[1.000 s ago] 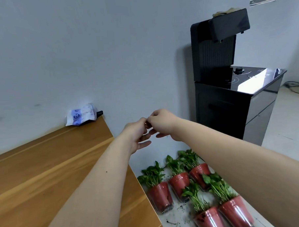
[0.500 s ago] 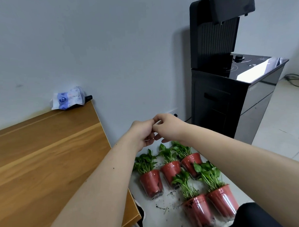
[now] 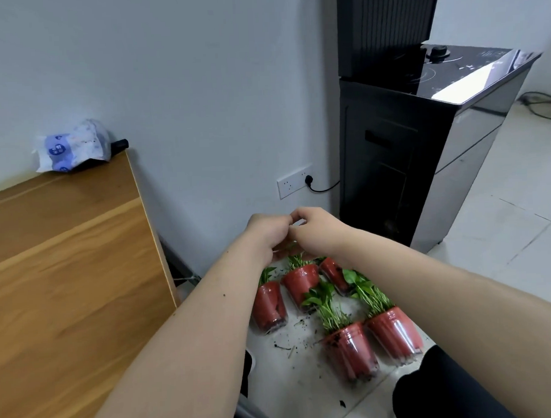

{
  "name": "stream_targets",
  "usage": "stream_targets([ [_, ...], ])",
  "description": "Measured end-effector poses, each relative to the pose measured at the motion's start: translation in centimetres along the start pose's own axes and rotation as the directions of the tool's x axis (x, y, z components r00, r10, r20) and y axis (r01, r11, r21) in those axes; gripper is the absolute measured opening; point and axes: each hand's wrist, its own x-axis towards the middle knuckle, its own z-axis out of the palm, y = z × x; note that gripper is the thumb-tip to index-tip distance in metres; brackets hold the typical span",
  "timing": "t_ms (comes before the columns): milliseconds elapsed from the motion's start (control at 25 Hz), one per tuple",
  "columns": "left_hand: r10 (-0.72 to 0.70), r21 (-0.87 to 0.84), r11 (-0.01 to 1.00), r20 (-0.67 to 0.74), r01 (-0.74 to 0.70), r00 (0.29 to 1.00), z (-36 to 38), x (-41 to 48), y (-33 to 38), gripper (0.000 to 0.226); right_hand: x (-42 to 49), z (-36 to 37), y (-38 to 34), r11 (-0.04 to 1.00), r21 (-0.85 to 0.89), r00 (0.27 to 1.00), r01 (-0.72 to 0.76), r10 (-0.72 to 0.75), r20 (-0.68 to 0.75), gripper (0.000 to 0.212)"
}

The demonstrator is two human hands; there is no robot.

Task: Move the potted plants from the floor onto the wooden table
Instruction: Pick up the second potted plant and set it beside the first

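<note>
Several potted plants in red pots with clear outer cups stand on the white floor: one at the left, one behind it, and two nearer me. The wooden table fills the left side, with its edge just left of the pots. My left hand and my right hand are held together above the back pots. Their fingertips touch each other and the fingers are curled. I see nothing held in either hand. The hands hide the leaves of the back plants.
A blue-and-white packet lies at the table's far corner against the wall. A tall black appliance cabinet stands to the right of the pots, plugged into a wall socket. Loose soil is scattered on the floor. My dark-clothed knee is at the lower right.
My view has tilted down and both hands, still touching, have dropped from table height to just above the back pots. More of the floor and the socket now show.
</note>
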Motion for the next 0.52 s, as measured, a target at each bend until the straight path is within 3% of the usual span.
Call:
stream_targets([
  [240,-0.008,0.210,0.978,-0.033,0.015,0.999,1.8,3.6,-0.6,0.006,2.1,0.3,3.1,0.991,0.127,0.998,-0.053,0.055,-0.012,0.021],
  [520,-0.168,0.282,0.946,0.000,0.161,0.986,4.3,6.9,-3.5,0.011,4.5,0.8,7.6,0.927,0.319,0.980,-0.198,0.179,0.087,0.021],
])
